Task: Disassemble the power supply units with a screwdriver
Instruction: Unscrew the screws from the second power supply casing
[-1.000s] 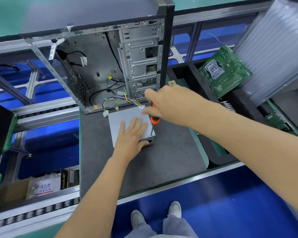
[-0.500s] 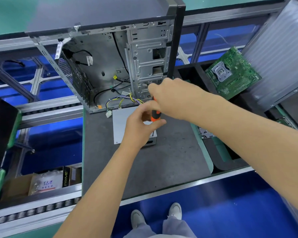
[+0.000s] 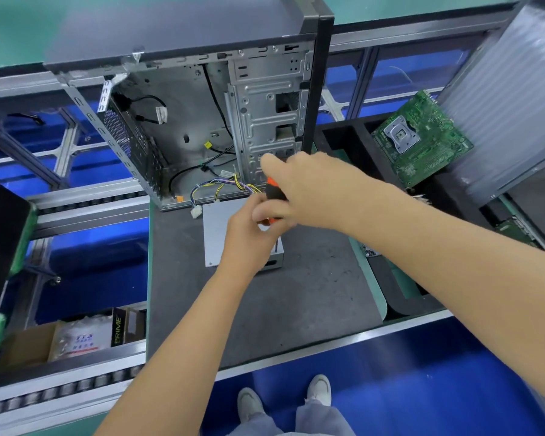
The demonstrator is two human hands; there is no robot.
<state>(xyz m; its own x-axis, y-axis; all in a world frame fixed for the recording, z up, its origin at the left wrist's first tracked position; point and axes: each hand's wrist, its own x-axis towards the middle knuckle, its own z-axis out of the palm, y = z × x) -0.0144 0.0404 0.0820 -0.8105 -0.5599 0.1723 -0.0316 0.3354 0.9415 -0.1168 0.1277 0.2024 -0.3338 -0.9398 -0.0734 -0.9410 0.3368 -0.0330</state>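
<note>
The power supply unit [image 3: 216, 234], a flat grey metal box, lies on the dark grey mat [image 3: 296, 297] of the workbench, just in front of the open side of an upright computer case [image 3: 202, 121]. A bundle of yellow, purple and black wires [image 3: 227, 187] runs from the unit's far edge into the bottom of the case, with a white connector [image 3: 196, 212] lying on the mat at the unit's far left corner. Both hands meet above the right half of the unit. The right hand [image 3: 309, 190] comes in from the right and has its fingers curled round the orange and black handle of a screwdriver [image 3: 272, 196], held roughly upright; the thin metal shaft shows below the hands, pointing down at the unit's near right corner. The left hand [image 3: 252, 231] reaches up from the near side, its fingers curled up against the lower part of the handle just beneath the right hand, so the unit lies directly under both grips; whether the tip touches the unit cannot be told. To the right, a green motherboard [image 3: 422, 140] leans in a black foam tray [image 3: 343, 136], well apart from the unit. At the near left, below the bench, a cardboard box [image 3: 29, 344] holds packaged items.
</note>
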